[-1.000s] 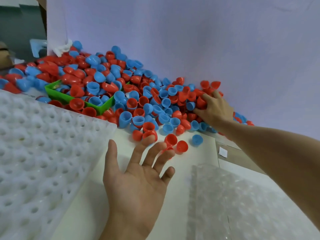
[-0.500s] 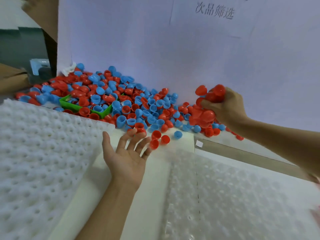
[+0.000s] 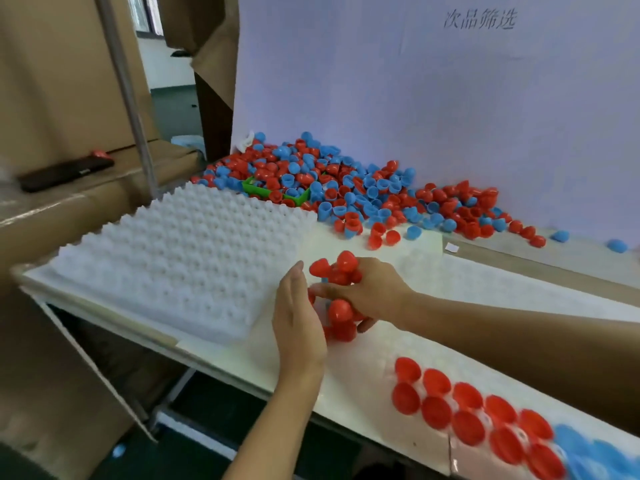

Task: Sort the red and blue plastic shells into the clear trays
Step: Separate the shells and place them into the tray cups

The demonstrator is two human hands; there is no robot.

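Spilling is the main hazard in the head view: the right hand (image 3: 367, 292) is clamped round an overfull clutch of red shells (image 3: 337, 289), several bulging out above the knuckles and one or two hanging below the palm, so any loosening of the curled fingers would likely send them rolling off the white table (image 3: 263, 368) at its near edge. A second risk, as I judge it, is red pieces landing among the blue shells in the tray (image 3: 595, 455) at the lower right, where rows of seated red shells (image 3: 464, 410) sit right beside them. The left hand (image 3: 298, 317) stands edge-up with fingers straight and together, its palm against the left side of the clutch like a wall, gripping nothing itself. Both forearms reach in from below and from the right, meeting above the clear tray (image 3: 467, 282), which looks mostly unfilled at this end. Another tray, white and dimpled (image 3: 180, 258), lies just to the left, bare. Behind, the mixed heap of loose shells (image 3: 346, 188) spreads along the backdrop, half burying a green bin (image 3: 258, 191).
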